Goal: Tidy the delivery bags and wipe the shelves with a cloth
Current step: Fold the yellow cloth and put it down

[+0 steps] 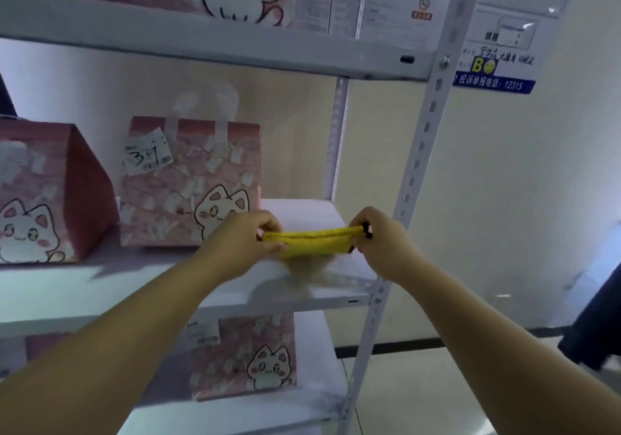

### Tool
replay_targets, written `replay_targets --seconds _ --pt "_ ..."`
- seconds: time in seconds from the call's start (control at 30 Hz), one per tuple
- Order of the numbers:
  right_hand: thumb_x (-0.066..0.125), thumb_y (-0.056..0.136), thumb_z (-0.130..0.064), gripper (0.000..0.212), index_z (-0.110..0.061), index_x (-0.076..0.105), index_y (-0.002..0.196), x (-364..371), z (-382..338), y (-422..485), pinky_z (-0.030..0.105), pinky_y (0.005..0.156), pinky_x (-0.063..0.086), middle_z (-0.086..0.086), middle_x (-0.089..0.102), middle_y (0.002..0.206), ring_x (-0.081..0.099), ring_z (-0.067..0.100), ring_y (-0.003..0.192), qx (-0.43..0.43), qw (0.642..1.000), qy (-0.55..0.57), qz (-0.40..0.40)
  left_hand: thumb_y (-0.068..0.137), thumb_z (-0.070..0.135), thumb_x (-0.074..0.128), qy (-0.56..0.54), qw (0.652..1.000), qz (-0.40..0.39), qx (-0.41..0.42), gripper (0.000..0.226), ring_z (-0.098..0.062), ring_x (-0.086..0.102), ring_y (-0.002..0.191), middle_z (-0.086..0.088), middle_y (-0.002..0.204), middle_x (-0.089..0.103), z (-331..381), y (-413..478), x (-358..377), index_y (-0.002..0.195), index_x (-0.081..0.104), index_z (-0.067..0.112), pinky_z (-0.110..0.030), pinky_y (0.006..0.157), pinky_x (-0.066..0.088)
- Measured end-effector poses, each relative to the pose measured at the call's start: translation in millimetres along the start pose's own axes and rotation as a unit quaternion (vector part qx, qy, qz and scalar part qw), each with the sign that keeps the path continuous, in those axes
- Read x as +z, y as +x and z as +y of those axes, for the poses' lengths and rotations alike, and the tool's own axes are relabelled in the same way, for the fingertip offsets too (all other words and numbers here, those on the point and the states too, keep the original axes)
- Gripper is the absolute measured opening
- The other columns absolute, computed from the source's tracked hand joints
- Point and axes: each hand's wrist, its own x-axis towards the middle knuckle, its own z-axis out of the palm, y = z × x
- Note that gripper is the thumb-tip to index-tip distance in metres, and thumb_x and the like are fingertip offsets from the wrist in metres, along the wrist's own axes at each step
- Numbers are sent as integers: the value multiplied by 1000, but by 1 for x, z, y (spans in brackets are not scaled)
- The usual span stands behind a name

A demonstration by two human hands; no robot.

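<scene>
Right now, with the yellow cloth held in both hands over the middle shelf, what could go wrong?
1. The left hand is close to the pink bag; a leftward wipe might push it or catch its paper label.
2. The right hand, gripping the yellow cloth, is close to the metal upright and might knock against it.

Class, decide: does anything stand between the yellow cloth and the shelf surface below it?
Nothing visible. The left hand and right hand pinch the yellow cloth over bare shelf; the nearest pink bag stands further left.

Soft, perhaps motion-blurred; dim purplish light.
</scene>
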Motion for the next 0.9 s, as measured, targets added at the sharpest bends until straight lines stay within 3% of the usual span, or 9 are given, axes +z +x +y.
replay_targets --seconds 0.1,0.2,0.33,0.47,0.63,0.8,0.9 --pt "48 87 -8 19 -26 50 92 11 6 -15 33 63 53 4 59 88 59 22 77 19 996 -29 -81 70 37 78 -7 998 -66 -17 17 -3 58 75 15 80 64 -17 -19 11 76 62 36 -21 62 47" --pt "49 87 -8 19 -26 52 90 11 4 -25 43 71 56 6 61 84 62 27 78 12 996 22 -82 69 39 77 -42 996 -81 -8 15 -1 60 74 12 79 66 -24 -27 10 77 65 34 -23 67 50" --pt "49 89 -12 17 -28 50 87 10 -2 -21 34 58 53 2 58 77 59 25 71 6 998 44 -52 73 37 73 -56 996 -75 8 12 -6 57 66 10 74 63 -26 -15 1 74 62 35 -25 60 48" --pt "47 92 -17 19 -26 47 109 18 -8 -2 24 51 44 -2 55 87 55 15 70 33 999 -3 -16 79 36 68 -48 996 -70 8 9 -9 59 78 13 85 61 -29 11 2 83 60 36 -29 68 52" --pt "39 91 -10 34 -18 36 124 33 -14 25 30 53 46 3 51 89 54 19 70 92 985 -127 -65 81 33 68 20 996 -85 19 19 0 53 78 12 90 57 -33 43 14 96 56 30 -19 60 44" --pt "43 86 -2 36 -11 37 120 49 -14 40 27 48 37 3 41 78 46 19 64 152 962 -202 -105 82 24 67 85 990 -106 38 24 -15 55 88 -2 105 57 -37 61 33 104 60 16 -31 77 48" --pt "50 87 -7 39 -12 38 123 59 -13 35 32 61 43 6 43 98 49 25 79 144 957 -230 -103 85 23 64 120 985 -103 67 23 -19 50 100 -3 114 52 -40 59 42 105 62 15 -29 86 42"
